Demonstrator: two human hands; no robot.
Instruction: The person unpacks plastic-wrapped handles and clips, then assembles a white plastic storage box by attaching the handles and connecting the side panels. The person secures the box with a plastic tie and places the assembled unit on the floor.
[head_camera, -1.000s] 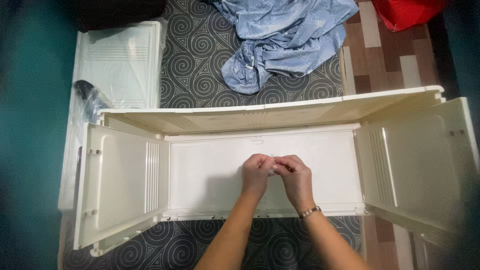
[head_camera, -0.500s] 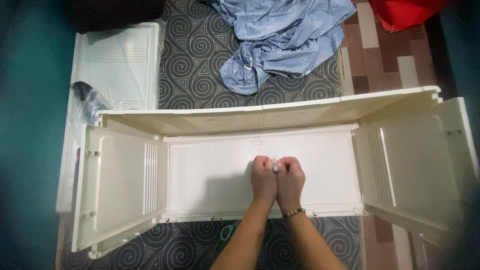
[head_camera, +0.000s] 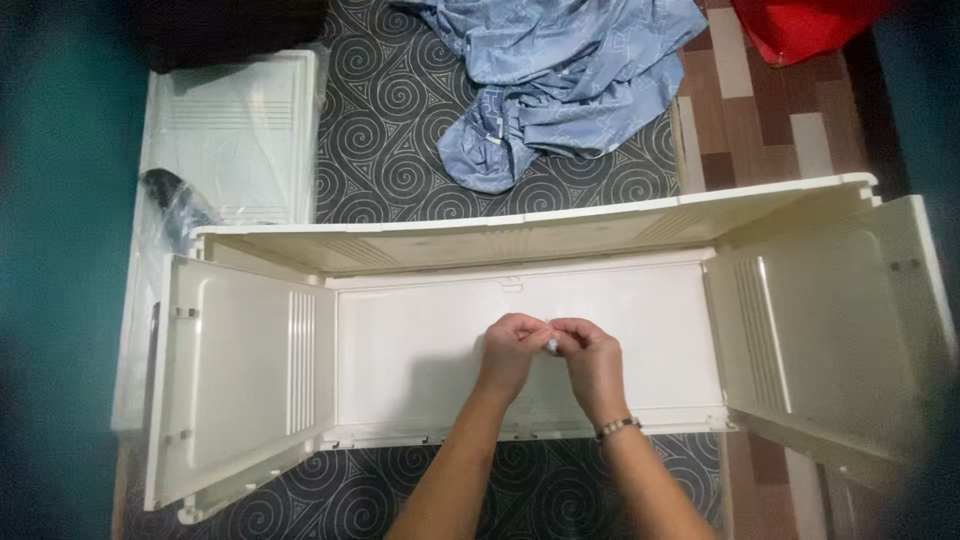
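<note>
Together, left hand (head_camera: 508, 352) and right hand (head_camera: 590, 358) pinch a tiny white piece (head_camera: 551, 344) over the cream cabinet panel (head_camera: 400, 350).

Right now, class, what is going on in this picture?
A person kneels over a cream plastic cabinet shell lying open on a patterned mat. Both hands meet above its back panel: the left hand and right hand pinch a tiny pale part between their fingertips. Side panels are splayed outward. A blue cloth lies beyond.
</note>
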